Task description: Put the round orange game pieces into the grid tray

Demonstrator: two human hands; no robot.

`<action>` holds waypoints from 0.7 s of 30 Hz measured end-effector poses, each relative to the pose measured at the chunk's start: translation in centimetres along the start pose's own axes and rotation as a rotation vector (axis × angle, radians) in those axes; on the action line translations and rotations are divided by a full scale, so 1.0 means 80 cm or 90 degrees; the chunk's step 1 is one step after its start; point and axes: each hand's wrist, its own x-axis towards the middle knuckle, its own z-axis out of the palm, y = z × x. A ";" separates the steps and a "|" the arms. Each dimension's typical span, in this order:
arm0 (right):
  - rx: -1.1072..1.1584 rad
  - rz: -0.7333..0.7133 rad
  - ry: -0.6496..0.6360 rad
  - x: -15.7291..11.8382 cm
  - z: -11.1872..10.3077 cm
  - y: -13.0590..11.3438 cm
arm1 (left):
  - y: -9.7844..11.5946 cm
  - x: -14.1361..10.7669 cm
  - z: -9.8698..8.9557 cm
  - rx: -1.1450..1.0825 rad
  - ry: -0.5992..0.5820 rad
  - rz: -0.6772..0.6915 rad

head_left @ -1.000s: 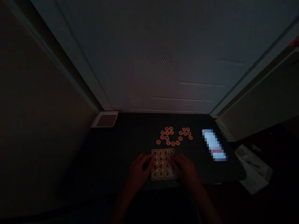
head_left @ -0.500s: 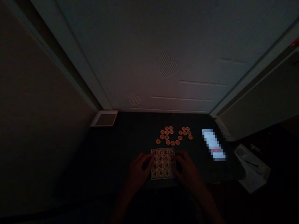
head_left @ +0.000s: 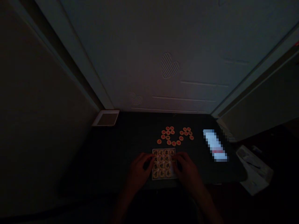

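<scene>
Head view, lower centre: a tray [head_left: 173, 174] lies between narrowly curled left hand [head_left: 138, 168] and right hand [head_left: 188, 168], the right nearer its gaps, grips unclear.

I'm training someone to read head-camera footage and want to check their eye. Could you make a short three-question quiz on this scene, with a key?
1. True or false: the loose pieces lie beyond the tray, nearer the wall.
2. How many pieces make up the tray's far row?
A) two
B) three
C) four
3. Fill in the blank: the ____ hand is at the tray's right edge.

Key:
1. True.
2. C.
3. Right: the right hand is at that edge, while the left hand is at the left edge.
</scene>
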 end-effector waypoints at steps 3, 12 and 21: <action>0.003 0.003 0.000 0.000 0.003 0.003 | 0.000 0.000 0.000 0.002 -0.003 -0.001; 0.022 0.024 0.010 0.002 0.008 0.004 | -0.002 0.000 0.000 -0.004 -0.011 0.005; 0.027 0.053 0.014 0.003 0.011 0.005 | -0.003 0.001 0.002 0.001 -0.017 0.000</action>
